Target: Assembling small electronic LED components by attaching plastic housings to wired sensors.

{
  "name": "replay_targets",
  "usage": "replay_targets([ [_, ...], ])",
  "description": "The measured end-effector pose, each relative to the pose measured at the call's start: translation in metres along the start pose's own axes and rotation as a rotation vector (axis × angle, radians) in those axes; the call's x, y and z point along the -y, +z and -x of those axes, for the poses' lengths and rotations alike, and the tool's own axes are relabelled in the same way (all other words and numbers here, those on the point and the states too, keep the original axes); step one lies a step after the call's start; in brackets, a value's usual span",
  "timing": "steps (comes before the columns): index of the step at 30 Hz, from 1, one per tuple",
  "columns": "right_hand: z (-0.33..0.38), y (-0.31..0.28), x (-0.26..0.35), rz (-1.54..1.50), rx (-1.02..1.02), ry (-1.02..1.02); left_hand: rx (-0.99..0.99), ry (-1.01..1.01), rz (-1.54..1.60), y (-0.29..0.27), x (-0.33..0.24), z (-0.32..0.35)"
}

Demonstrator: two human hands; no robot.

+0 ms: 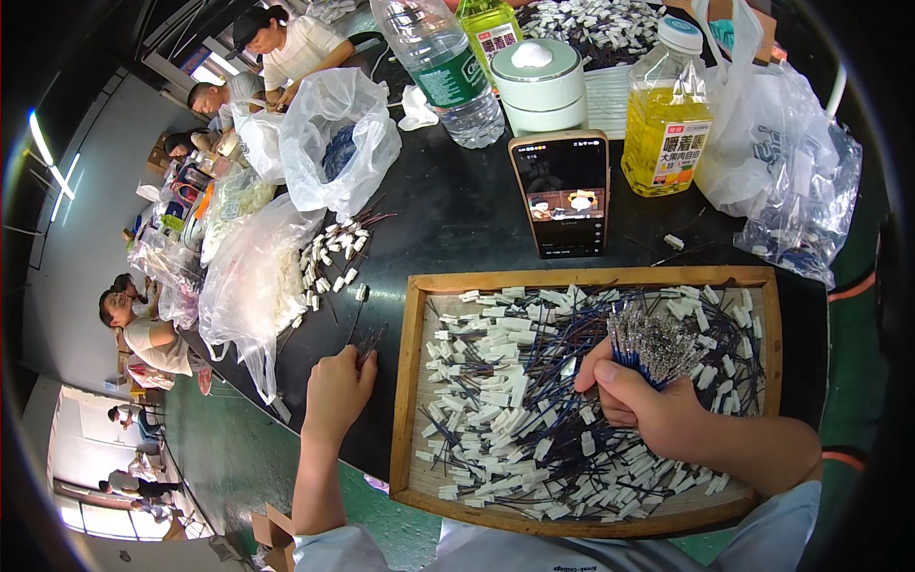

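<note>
Metal-tipped wires (656, 345) jut beyond the fingers (595, 362) of the right hand (660, 408).

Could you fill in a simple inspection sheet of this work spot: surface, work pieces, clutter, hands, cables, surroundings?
Surface: black tabletop bearing a wood-framed tray.
Work pieces: white-tipped wires heaped across the tray.
Clutter: upright phone, clear bottle, bottle of yellow drink, plastic bags.
Hands: right hand grips a wire bundle, metallic ends up, over the tray; left hand, left of the tray, appears to hold thin dark wires.
Cables: no power cable made out.
Surroundings: green floor; other people toward the left.
</note>
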State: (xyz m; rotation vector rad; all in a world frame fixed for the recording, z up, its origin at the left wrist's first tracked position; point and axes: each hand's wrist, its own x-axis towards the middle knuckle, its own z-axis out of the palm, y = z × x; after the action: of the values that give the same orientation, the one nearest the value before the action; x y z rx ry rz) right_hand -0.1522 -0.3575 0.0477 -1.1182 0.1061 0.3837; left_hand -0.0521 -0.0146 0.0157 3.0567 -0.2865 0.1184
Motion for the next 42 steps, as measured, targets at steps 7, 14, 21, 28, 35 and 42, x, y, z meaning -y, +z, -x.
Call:
replay_targets([
  [7, -0.001, -0.001, 0.0, 0.038, -0.01, 0.008, -0.085, 0.047, 0.498, 0.018, 0.018, 0.002],
  [14, -0.001, -0.003, 0.001, 0.057, 0.003, 0.02, 0.22, -0.37, 1.868, -0.006, 0.024, -0.02],
  [21, 0.0, -0.001, -0.001, 0.002, -0.011, 0.006, 0.14, -0.128, 1.069, 0.001, 0.023, -0.053],
  [28, 0.0, -0.002, -0.001, 0.018, -0.006, 0.001, -0.157, 0.019, 0.077, 0.016, 0.01, -0.058],
  [35, 0.0, 0.0, 0.001, 0.028, -0.005, 0.005, 0.006, 0.067, 0.416, 0.001, 0.013, -0.051],
  [42, 0.001, -0.002, 0.0, 0.018, 0.005, 0.006, -0.22, -0.015, -0.1, -0.001, -0.012, -0.036],
])
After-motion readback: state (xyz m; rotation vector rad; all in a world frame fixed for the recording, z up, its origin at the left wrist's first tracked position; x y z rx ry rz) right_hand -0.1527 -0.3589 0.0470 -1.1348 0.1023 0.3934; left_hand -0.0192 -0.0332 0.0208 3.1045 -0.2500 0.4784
